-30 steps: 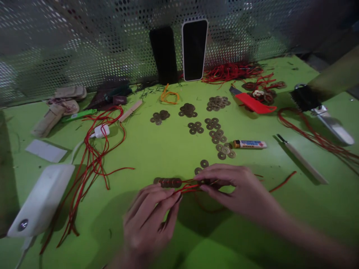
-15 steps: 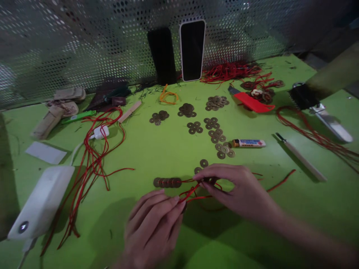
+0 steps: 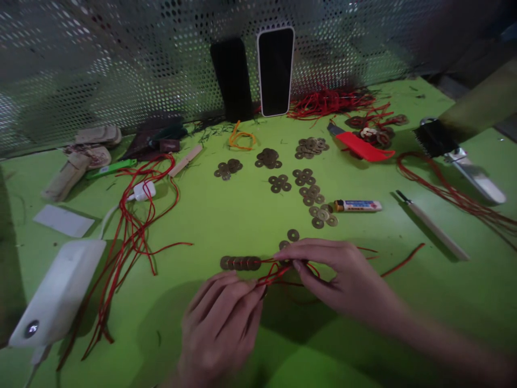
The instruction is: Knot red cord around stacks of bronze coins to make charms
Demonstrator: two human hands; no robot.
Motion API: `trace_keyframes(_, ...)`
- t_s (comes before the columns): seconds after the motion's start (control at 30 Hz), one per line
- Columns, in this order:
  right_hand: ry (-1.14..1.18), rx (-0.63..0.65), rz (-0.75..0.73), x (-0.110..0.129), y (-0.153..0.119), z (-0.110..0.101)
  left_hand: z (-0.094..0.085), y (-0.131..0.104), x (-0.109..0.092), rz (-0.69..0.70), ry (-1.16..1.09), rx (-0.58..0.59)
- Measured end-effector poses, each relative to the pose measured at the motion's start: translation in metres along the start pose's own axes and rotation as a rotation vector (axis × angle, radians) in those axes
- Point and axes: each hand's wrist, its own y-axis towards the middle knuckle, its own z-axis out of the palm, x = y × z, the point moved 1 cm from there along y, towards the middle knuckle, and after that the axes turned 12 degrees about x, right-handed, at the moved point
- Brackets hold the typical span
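Observation:
My left hand is closed, its thumb and fingertips pinching a red cord near the front of the table. A dark round edge, perhaps a coin, peeks out beneath those fingertips. To the right, my right hand pinches the same cord between thumb and forefinger. Just beyond the left hand lies a row of overlapping bronze coins, tied with red cord that runs toward the right fingertips. Loose square-holed coins sit right behind the right hand, partly covered by it. Cord ends trail out past the right wrist.
Small coin piles dot the middle of the green table. Beside them are a glue tube, a craft knife and a red-handled blade. Red cords and a white power bank lie left. Two phones lean against perforated metal.
My right fingertips have moved slightly left, closer to my left hand, and the cord loop between the hands has drawn in. The row of coins stays in place.

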Motion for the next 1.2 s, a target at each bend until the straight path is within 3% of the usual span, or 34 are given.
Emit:
trace_keyframes(0.3, 0.012, -0.038, -0.040, 0.003, 0.000, 0.001, 0.001, 0.003, 0.001, -0.028, 0.038, 0.078)
trace_keyframes(0.57, 0.032, -0.071, -0.035, -0.002, 0.000, 0.002, 0.002, 0.003, -0.001, 0.102, 0.057, 0.074)
trace_keyframes(0.77, 0.023, -0.053, -0.032, -0.001, 0.001, 0.003, 0.005, 0.003, -0.006, 0.178, -0.002, 0.226)
trace_keyframes(0.97, -0.021, -0.048, -0.066, 0.001, 0.000, 0.002, 0.004, 0.003, -0.001, 0.048, -0.090, 0.217)
trace_keyframes(1.2, -0.015, 0.020, 0.063, -0.008, 0.000, 0.003, -0.003, 0.004, 0.006, -0.158, -0.304, 0.235)
